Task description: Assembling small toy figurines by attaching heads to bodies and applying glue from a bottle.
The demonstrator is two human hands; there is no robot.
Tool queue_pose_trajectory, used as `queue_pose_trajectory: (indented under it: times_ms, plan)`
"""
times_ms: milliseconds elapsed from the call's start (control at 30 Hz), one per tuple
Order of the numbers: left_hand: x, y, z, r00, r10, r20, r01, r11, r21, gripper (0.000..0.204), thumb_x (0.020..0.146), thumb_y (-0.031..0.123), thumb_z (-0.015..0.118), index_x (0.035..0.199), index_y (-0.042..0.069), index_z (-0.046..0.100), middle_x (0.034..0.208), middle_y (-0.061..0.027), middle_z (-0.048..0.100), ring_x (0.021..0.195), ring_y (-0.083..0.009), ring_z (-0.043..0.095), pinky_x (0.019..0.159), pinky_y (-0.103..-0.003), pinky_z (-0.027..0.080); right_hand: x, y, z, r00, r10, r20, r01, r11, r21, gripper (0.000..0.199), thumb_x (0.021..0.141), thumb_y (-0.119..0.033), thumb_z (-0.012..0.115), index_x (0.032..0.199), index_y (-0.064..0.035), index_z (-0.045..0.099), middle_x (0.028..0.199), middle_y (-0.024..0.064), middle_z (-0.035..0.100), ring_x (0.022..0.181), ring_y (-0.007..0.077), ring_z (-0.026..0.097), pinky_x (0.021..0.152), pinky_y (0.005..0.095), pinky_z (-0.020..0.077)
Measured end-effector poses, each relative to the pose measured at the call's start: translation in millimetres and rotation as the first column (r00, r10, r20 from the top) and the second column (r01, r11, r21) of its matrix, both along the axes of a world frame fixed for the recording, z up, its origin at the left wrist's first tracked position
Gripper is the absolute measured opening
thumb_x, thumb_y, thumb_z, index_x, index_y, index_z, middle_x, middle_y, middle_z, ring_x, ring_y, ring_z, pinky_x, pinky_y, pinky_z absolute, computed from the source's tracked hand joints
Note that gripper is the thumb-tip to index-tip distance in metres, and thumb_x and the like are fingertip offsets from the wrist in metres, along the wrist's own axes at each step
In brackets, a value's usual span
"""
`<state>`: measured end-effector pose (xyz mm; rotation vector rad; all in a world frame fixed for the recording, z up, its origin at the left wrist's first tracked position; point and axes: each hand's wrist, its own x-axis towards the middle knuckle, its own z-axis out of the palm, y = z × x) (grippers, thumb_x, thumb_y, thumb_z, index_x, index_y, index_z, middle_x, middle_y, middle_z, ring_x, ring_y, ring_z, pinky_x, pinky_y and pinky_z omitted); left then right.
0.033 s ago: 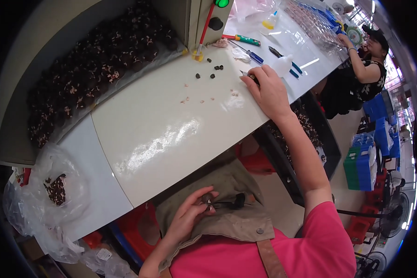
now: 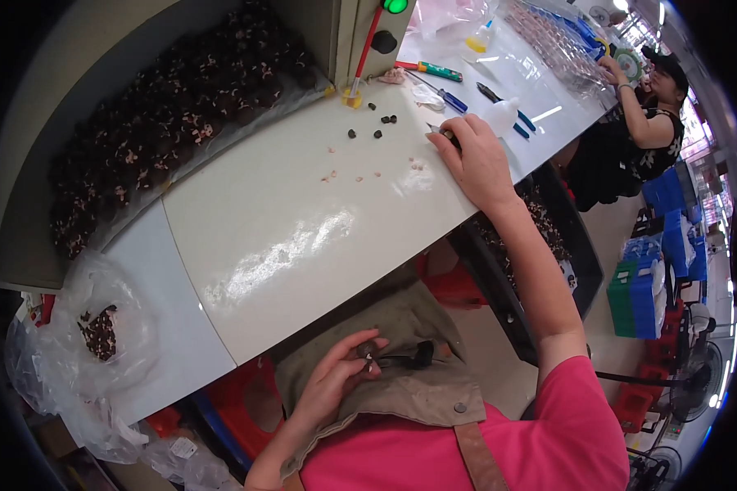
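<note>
My left hand (image 2: 340, 380) is down in my lap over a brown apron (image 2: 401, 327). It pinches a small dark round part (image 2: 368, 350) that has a thin wire and a black piece (image 2: 422, 353) hanging off it. My right hand (image 2: 477, 159) reaches out to the white table (image 2: 303, 229) near its right edge, palm down. Its fingers curl over a small tool with a metal tip (image 2: 436, 129). A few loose dark pieces (image 2: 381, 123) lie on the table just left of that hand.
A large heap of dark parts (image 2: 164, 123) fills the table's back left, beside a machine with a green lamp (image 2: 395, 6). Screwdrivers (image 2: 430, 71) and blue pens (image 2: 520, 123) lie behind my right hand. A plastic bag (image 2: 98, 327) hangs left. Another person (image 2: 655, 123) works at far right; blue crates (image 2: 643, 295) stand below.
</note>
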<state>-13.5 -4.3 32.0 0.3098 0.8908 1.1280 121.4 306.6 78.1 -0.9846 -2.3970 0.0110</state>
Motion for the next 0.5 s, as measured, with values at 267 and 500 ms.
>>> queue_pose_trajectory:
  times_ms: [267, 500]
  plan:
    - [-12.5, -1.6, -3.0, 0.994, -0.018, 0.103, 0.025, 0.998, -0.064, 0.049, 0.088, 0.003, 0.036, 0.137, 0.001, 0.035, 0.13, -0.0126, 0.046, 0.097, -0.0141, 0.052, 0.091, -0.027, 0.042, -28.7, 8.6, 19.7, 0.973, 0.12, -0.196, -0.143, 0.984, -0.109, 0.02, 0.088, -0.021, 0.059, 0.095, -0.0018, 0.059, 0.089, 0.0098, 0.056, 0.078, 0.0204, 0.055, 0.07, 0.0301, 0.045]
    - [-22.5, -17.5, -2.1, 0.993, -0.001, 0.116, 0.0, 1.0, 0.013, 0.053, 0.088, 0.003, 0.032, 0.141, -0.001, 0.027, 0.133, -0.0139, 0.042, 0.104, -0.0171, 0.051, 0.092, -0.028, 0.042, -103.7, 25.1, 23.5, 0.935, 0.045, -0.351, -0.184, 0.909, -0.373, 0.036, 0.087, -0.032, 0.062, 0.104, -0.0004, 0.06, 0.085, 0.0028, 0.06, 0.075, 0.0091, 0.052, 0.069, 0.0242, 0.0434]
